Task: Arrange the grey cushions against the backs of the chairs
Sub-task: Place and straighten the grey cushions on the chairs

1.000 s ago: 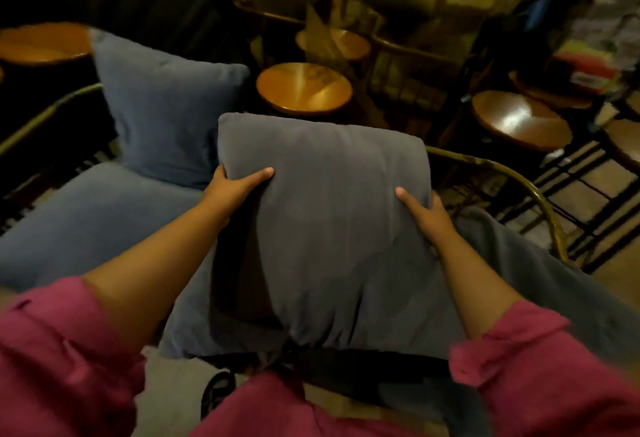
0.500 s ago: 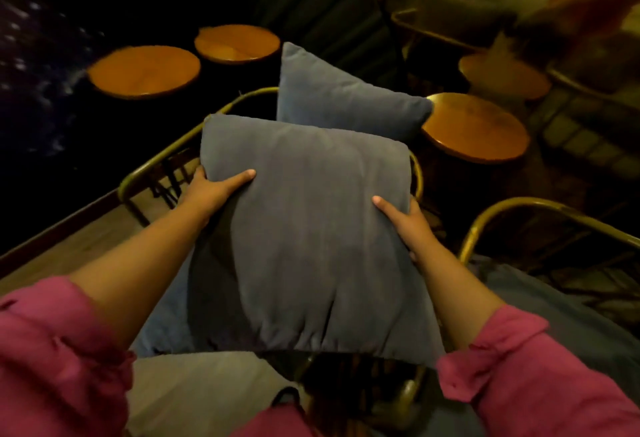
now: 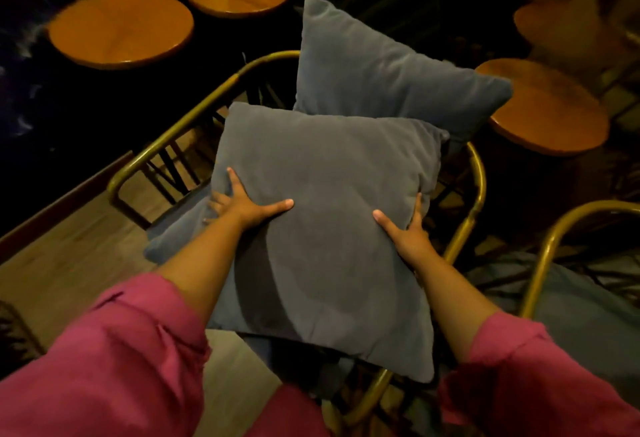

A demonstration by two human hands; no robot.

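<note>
Here, square grey fabric cushion (image 3: pixel 322 228) pinched at both side edges by left hand (image 3: pixel 242 206) and right hand (image 3: pixel 407 230); risk of toppling upright cushion (image 3: pixel 388 69) off brass-framed chair (image 3: pixel 194 114) back.

The person wears a pink-magenta top with long sleeves pushed up — the left sleeve (image 3: pixel 104 350) bunches in soft folds below the elbow, and the right sleeve (image 3: pixel 530 374) ends in a loose, rumpled cuff at about the same height. Both forearms are bare from there down. The left hand (image 3: pixel 239 209) and right hand (image 3: pixel 408 232) are bare too — no rings, watch or gloves are visible.
</note>
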